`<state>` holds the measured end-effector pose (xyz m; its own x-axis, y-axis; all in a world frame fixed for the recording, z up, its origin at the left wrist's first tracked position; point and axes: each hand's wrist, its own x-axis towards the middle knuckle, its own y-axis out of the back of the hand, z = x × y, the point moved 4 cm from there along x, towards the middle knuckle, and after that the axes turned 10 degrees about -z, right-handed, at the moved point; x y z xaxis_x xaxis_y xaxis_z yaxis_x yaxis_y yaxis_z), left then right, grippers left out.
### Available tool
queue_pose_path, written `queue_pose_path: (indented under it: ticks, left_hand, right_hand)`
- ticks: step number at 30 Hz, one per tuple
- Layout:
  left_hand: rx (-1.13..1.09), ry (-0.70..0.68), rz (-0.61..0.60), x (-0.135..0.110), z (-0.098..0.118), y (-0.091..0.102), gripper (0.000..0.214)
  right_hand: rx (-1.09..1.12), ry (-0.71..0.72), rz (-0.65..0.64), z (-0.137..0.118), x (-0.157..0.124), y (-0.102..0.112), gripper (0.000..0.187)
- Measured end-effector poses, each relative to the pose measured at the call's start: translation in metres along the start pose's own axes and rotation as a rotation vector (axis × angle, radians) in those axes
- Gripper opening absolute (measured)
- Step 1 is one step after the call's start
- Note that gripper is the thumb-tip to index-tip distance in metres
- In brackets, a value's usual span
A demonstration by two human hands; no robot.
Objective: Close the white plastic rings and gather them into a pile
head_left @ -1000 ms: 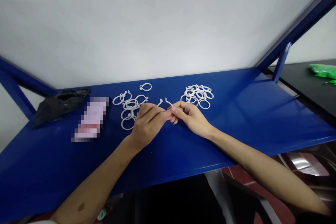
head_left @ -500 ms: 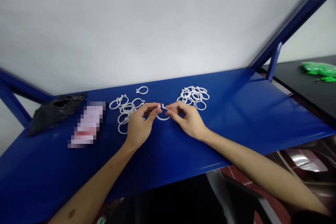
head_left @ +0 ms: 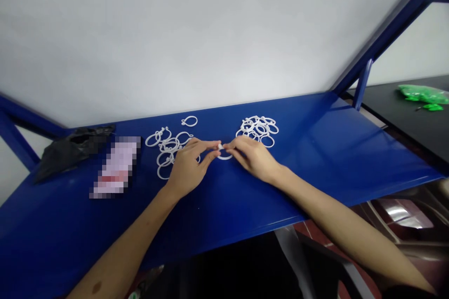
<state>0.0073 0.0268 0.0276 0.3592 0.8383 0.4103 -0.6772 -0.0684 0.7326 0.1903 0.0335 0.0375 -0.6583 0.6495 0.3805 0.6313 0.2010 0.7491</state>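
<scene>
Between my two hands is a white plastic ring (head_left: 225, 157), its curved side toward me and its ends at my fingertips. My left hand (head_left: 191, 164) pinches one end between thumb and fingers. On the other side, my right hand (head_left: 255, 159) is closed on the ring too, thumb against fingers. The fingers partly hide the ends, so I cannot tell whether they are hooked together. Left of my left hand lies a loose group of similar white rings (head_left: 164, 171). Beyond my right hand sits a tighter heap of white rings (head_left: 267, 140).
A single white ring (head_left: 191, 124) lies near the wall. On the left are a blurred pink rectangular item (head_left: 121, 161) and a black plastic bag (head_left: 63, 152). Blue frame bars (head_left: 363, 85) rise at the blue table's (head_left: 238, 215) ends. A green packet (head_left: 421, 94) rests on a dark table at right.
My fingertips have come closer together, and the gap between the ring's ends no longer shows. The hands and ring have shifted slightly right. The other rings stay put.
</scene>
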Motion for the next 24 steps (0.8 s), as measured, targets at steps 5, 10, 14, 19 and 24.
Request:
queue_pose_path:
  ticks: [5, 10, 14, 19, 24]
  left_hand:
    - [0.433, 0.139, 0.0, 0.003, -0.033, 0.013, 0.031]
    - [0.635, 0.266, -0.096, 0.001, -0.051, 0.018, 0.029]
    - [0.613, 0.265, -0.132, 0.0, -0.054, 0.014, 0.026]
    - [0.562, 0.276, -0.127, -0.001, -0.058, 0.014, 0.023]
    - [0.522, 0.263, -0.089, 0.0, -0.059, 0.015, 0.022]
  right_hand:
    - [-0.273, -0.336, 0.209, 0.032, -0.006, 0.056, 0.016]
    - [-0.432, -0.716, 0.13, 0.076, -0.029, 0.083, 0.014]
    - [-0.481, -0.801, 0.028, 0.089, -0.036, 0.081, 0.015]
    - [-0.516, -0.86, -0.029, 0.085, -0.034, 0.076, 0.018]
    - [-0.533, -0.831, 0.021, 0.085, -0.034, 0.078, 0.021]
